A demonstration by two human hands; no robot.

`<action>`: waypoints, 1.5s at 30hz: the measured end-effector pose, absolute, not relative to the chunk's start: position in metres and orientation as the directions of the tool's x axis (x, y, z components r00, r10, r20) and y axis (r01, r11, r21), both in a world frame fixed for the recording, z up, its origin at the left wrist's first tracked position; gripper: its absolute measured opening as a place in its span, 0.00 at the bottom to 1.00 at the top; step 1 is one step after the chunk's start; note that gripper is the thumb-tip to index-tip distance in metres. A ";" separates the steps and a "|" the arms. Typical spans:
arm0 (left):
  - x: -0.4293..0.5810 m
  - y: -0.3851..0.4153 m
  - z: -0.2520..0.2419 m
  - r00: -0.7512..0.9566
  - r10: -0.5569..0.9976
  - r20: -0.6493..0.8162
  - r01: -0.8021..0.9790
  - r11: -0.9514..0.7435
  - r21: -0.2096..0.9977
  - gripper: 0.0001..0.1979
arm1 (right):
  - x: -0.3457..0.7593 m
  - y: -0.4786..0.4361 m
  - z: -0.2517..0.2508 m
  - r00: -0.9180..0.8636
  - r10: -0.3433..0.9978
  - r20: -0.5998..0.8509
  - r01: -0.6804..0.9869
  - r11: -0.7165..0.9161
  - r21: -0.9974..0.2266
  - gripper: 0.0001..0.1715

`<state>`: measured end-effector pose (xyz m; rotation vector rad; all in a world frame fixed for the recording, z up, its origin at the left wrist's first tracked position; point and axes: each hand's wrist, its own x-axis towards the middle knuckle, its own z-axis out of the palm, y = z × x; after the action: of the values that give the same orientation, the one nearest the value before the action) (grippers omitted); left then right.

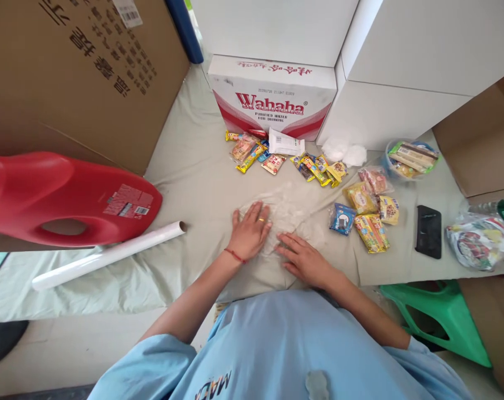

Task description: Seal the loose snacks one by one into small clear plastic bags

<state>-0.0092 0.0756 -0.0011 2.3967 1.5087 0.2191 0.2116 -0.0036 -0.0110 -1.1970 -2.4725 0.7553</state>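
Observation:
A thin see-through plastic bag or film (291, 203) lies spread on the pale cloth, with faint creases. My left hand (250, 229) rests palm down at its left part, fingers stretched out; a ring and a red string bracelet show on it. On the near right part, my right hand (304, 256) lies with its fingers apart, holding nothing. To the right of this hand are a blue snack packet (342, 218), a yellow packet (360, 198) and a yellow-and-orange packet (372, 233). Beyond the film lie several yellow snack packets (317, 169).
A Wahaha water carton (272, 103) stands at the back. At the left are a red plastic jug (80, 194) and a white roll (110, 255). To the right are a tub of snacks (410, 160), a black phone (428, 231) and a plastic bag of packets (477, 241).

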 end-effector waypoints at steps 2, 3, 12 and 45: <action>-0.018 0.070 -0.011 0.368 0.929 -0.043 0.885 -0.336 0.322 0.28 | 0.227 -0.017 -0.009 -0.619 0.785 0.018 0.608 0.493 -0.622 0.25; -0.023 0.065 -0.014 0.345 0.938 -0.034 0.894 -0.317 0.316 0.29 | 0.234 -0.023 -0.006 -0.615 0.788 0.016 0.592 0.476 -0.650 0.24; -0.023 0.034 -0.020 0.268 0.963 -0.009 0.932 -0.257 0.255 0.32 | 0.218 0.017 0.017 -0.439 0.889 0.126 0.672 0.418 -0.611 0.26; -0.058 0.010 -0.024 0.258 0.966 0.024 0.928 -0.255 0.273 0.31 | 0.262 0.185 0.029 0.090 0.989 -0.117 0.995 -0.094 -0.025 0.23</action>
<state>-0.0582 0.0101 -0.0244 2.3224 1.7766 0.2762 0.2622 0.1854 0.0292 -2.3631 -2.1542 0.1667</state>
